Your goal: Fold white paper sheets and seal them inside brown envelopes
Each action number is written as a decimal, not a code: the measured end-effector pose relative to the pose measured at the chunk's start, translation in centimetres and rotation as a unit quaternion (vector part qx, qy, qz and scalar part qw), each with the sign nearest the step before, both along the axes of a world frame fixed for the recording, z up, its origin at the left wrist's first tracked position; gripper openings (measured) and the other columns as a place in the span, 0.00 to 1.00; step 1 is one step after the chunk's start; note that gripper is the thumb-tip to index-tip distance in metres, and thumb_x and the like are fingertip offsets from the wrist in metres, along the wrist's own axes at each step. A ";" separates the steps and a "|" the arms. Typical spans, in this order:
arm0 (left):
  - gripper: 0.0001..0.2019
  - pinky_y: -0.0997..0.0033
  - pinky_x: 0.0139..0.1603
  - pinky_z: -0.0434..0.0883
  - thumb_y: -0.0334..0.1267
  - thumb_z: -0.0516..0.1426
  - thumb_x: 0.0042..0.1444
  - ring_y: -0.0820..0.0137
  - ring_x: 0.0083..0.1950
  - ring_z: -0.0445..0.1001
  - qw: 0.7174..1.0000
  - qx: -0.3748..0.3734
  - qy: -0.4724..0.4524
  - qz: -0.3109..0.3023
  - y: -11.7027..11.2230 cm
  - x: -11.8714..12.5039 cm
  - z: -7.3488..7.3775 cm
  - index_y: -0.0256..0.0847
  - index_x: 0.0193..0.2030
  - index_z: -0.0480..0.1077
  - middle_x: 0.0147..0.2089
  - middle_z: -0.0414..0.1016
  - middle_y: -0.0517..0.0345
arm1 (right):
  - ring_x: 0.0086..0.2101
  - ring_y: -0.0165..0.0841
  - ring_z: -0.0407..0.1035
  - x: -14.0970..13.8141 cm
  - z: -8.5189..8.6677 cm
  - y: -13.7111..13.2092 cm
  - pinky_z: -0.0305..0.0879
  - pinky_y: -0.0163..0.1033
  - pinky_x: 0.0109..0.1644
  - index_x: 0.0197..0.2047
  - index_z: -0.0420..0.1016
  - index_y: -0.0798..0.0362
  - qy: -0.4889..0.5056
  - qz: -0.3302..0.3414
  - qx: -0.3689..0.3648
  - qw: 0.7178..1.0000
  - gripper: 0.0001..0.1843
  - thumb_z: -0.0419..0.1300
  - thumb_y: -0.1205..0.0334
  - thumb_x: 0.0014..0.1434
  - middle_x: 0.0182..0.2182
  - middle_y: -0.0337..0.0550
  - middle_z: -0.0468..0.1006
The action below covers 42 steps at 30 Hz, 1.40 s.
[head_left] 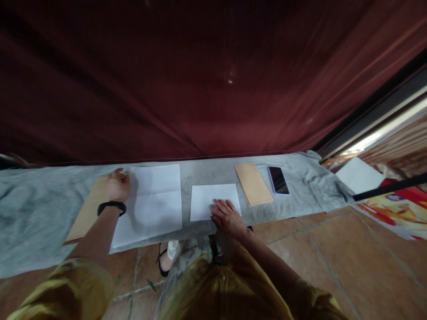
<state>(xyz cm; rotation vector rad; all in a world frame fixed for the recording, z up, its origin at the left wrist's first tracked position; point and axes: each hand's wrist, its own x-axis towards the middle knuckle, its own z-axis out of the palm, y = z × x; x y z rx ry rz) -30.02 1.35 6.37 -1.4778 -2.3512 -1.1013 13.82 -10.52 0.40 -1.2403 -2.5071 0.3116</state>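
My left hand (119, 184), with a black band on the wrist, is at the upper left edge of a large white paper sheet (156, 200). Its fingers are curled in, and what they pinch, if anything, does not show clearly. Under and beside that hand lies a brown paper piece (87, 209), partly covered by my forearm. My right hand (228, 218) lies flat, fingers stretched out, on the lower right part of a smaller white sheet (207, 200). A faint crease runs across the large sheet.
A tan envelope-like stack (254, 184) and a phone (279, 180) lie to the right on the grey cloth (307, 191). Dark red fabric (200, 89) hangs behind. At far right are a white sheet (360, 174), a black bar (390, 189) and a colourful printed box (400, 211).
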 end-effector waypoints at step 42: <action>0.28 0.54 0.54 0.75 0.39 0.61 0.54 0.58 0.45 0.79 0.961 -0.144 -0.188 -0.143 -11.3 23.4 -6.5 0.38 0.62 0.69 0.47 0.77 0.46 | 0.64 0.49 0.59 2.3 -3.7 -1.0 0.61 0.62 0.65 0.66 0.66 0.55 0.171 -0.245 0.006 0.954 0.27 0.51 0.68 0.64 0.66 0.58 0.64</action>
